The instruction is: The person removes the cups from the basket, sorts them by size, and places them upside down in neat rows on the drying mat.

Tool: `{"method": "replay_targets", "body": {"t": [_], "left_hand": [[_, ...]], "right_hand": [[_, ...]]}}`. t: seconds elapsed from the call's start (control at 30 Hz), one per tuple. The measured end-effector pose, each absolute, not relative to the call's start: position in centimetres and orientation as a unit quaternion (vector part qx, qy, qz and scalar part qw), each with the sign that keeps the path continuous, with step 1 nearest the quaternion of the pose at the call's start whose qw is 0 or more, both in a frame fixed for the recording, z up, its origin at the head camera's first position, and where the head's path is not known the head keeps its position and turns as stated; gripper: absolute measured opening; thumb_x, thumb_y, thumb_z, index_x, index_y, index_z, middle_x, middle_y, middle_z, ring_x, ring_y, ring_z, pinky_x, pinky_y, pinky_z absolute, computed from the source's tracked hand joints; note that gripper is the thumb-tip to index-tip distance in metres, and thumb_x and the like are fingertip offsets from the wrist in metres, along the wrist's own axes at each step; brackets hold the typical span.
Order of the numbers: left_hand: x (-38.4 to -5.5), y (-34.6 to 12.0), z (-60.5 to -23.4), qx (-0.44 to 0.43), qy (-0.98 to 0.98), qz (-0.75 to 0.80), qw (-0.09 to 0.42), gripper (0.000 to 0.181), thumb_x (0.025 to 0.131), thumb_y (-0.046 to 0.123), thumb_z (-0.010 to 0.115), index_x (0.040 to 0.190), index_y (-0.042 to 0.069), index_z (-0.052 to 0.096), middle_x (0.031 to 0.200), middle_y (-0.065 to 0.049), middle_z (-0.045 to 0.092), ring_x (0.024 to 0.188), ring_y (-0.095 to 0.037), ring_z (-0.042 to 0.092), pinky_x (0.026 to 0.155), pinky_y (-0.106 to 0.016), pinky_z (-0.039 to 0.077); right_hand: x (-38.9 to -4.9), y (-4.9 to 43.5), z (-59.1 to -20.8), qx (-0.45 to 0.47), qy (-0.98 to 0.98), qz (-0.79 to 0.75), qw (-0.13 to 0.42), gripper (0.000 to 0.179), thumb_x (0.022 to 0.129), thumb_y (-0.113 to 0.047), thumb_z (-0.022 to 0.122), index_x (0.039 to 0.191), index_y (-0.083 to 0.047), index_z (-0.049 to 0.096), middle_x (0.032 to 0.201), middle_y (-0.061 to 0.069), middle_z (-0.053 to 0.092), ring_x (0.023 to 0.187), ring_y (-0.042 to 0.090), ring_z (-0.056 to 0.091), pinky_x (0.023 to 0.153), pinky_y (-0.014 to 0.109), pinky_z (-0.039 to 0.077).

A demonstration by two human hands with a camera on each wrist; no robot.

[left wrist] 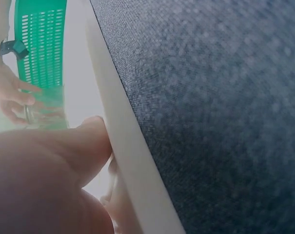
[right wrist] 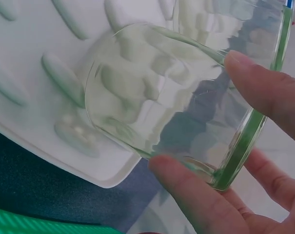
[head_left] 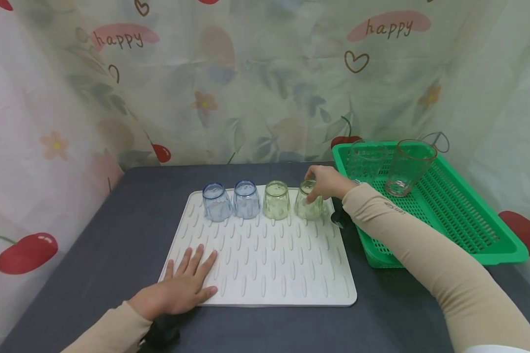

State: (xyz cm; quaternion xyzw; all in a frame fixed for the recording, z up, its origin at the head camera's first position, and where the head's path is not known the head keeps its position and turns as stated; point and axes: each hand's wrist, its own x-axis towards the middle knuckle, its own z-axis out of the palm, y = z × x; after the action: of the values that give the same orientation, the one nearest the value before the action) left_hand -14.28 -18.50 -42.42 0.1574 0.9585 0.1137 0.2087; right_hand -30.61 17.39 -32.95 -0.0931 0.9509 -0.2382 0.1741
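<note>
Green tumbler (head_left: 311, 211), far right on mat (head_left: 274, 296): we judge slick, fragile; right hand (head_left: 329, 184) grips walls, best hold; left hand (head_left: 181, 289) splayed.

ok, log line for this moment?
right hand: grips rightmost green glass tumbler | left hand: rests on white ridged mat | mat: four inverted tumblers | green plastic basket: two glasses

Pale curtain (head_left: 256, 88) behind and both sides, printed cherries (head_left: 27, 253), flowers (head_left: 204, 102), hearts (head_left: 356, 62). Dark woven-textured tabletop (head_left: 128, 230).

The left hand (head_left: 181, 288) lies splayed at the mat's (head_left: 287, 255) near-left corner while the right hand (head_left: 328, 183) grips near its far-right corner.
</note>
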Motion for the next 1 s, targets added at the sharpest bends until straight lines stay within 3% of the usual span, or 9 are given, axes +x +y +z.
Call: {"method": "replay_targets", "body": {"t": [0.2,0.53,1.0], "left_hand": [[-14.24,-18.4,-42.04,0.156,0.957,0.118,0.216,0.083,0.094,0.061,0.046,0.156,0.017,0.013,0.161,-0.022,-0.004,0.146,-0.046,-0.008,0.103,-0.075,-0.008],[-14.37,-18.68,-42.81,0.162,0.959,0.12,0.199,0.087,0.091,0.069,0.041,0.156,0.02,0.012,0.162,-0.02,-0.005,0.147,-0.044,-0.009,0.105,-0.074,-0.005],[-14.34,-18.43,-42.15,0.162,0.956,0.117,0.216,0.083,0.093,0.063,0.044,0.156,0.018,0.013,0.161,-0.022,-0.004,0.146,-0.047,-0.008,0.103,-0.075,-0.007]], "right_hand": [[-30.67,17.34,-32.98,-0.087,0.951,-0.236,0.179,0.061,0.078,-0.017,0.082,0.128,-0.009,0.048,0.127,0.02,0.052,0.085,0.03,0.064,0.081,0.045,0.054],[-30.62,17.47,-32.84,-0.087,0.945,-0.255,0.188,0.059,0.077,-0.015,0.082,0.125,-0.009,0.048,0.132,0.021,0.049,0.088,0.032,0.064,0.081,0.045,0.055],[-30.72,17.64,-33.06,-0.085,0.94,-0.265,0.198,0.058,0.079,-0.015,0.081,0.125,-0.01,0.047,0.136,0.02,0.046,0.088,0.031,0.064,0.082,0.045,0.054]]}}
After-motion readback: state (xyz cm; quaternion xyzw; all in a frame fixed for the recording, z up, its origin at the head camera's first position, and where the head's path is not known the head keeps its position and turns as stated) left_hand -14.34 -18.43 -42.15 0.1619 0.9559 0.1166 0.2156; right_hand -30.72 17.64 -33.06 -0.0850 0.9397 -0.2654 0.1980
